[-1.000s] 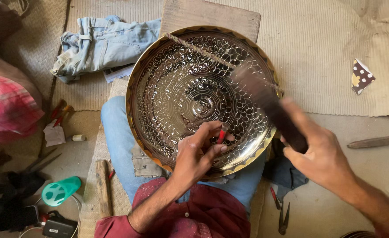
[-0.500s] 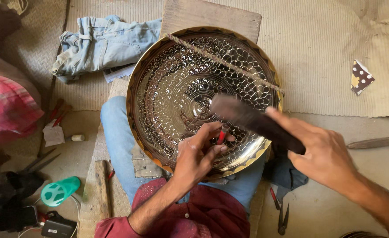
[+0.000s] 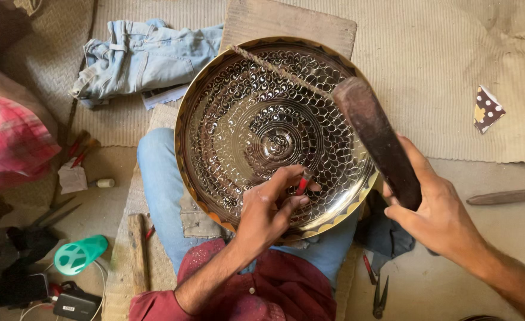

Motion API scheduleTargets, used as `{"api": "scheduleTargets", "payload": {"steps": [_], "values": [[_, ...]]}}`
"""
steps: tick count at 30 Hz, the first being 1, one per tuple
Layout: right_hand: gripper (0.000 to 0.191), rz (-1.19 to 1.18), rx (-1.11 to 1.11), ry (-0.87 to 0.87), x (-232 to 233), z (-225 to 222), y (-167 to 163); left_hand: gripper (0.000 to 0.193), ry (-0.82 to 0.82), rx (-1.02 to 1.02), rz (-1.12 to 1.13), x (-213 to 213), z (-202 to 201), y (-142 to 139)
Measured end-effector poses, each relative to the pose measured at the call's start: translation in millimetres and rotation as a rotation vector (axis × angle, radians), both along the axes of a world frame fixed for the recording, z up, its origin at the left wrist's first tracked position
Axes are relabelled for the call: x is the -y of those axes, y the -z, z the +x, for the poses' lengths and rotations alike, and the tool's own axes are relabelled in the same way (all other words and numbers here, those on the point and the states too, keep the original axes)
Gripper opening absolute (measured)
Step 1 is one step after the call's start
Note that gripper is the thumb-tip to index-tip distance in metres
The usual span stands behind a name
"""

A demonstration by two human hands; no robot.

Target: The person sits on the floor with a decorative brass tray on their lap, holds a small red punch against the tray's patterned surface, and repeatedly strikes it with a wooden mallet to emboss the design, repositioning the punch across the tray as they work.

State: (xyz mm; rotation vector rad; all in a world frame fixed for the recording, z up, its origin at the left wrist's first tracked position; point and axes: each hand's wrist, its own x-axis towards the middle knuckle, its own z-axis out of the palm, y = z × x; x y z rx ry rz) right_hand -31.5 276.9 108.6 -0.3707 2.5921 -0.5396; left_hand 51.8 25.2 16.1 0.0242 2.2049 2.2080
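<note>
- Since half a second ago, the wooden mallet (image 3: 376,140) has lifted off the middle of the brass plate (image 3: 215,148) and now stands over that plate's right rim, head up and away from the person.
- One right hand (image 3: 438,214) grips the mallet's lower end, fingers wrapped tight around the handle, just right of the plate.
- One left hand (image 3: 268,208) rests on the plate's lower inside, fingers pinched together on a single red-tipped punch (image 3: 301,185) whose tip meets the patterned metal.
- One plate, round and covered in rings of small stamped marks, lies tilted across the person's lap on blue jeans (image 3: 158,178).
- One thin rod (image 3: 280,71) crosses the plate's upper part at a slant.
- One folded pair of pale denim trousers (image 3: 137,56) lies up and left of the plate.
- One wooden board (image 3: 286,21) shows behind the plate's top edge.
- One green cup (image 3: 79,254) lies on its side, well to the lower left of the plate.
- One spotted scrap (image 3: 486,110) sits well to the plate's right, with one dark stick (image 3: 506,197) below it.
- One pair of pliers (image 3: 380,294) lies below the plate's right side.
</note>
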Motion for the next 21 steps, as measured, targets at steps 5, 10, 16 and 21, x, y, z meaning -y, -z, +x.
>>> {"api": "scheduleTargets", "payload": {"steps": [5, 10, 16, 21], "values": [[0.105, -0.085, 0.039, 0.134, -2, 0, 5, 0.043, 0.003, -0.056, -0.016, 0, 0, 3], [0.1, 0.122, -0.004, 0.06, -4, 0, 5, 0.046, 0.003, -0.066, -0.03, 0, 0, -1], [0.099, -0.044, -0.114, -0.015, -2, 0, 0, 0.047, 0.006, -0.048, -0.025, 1, -2, -8], [0.094, -0.088, -0.154, -0.064, 0, 0, -2, 0.047, 0.004, -0.049, -0.041, 2, 0, -11]]}}
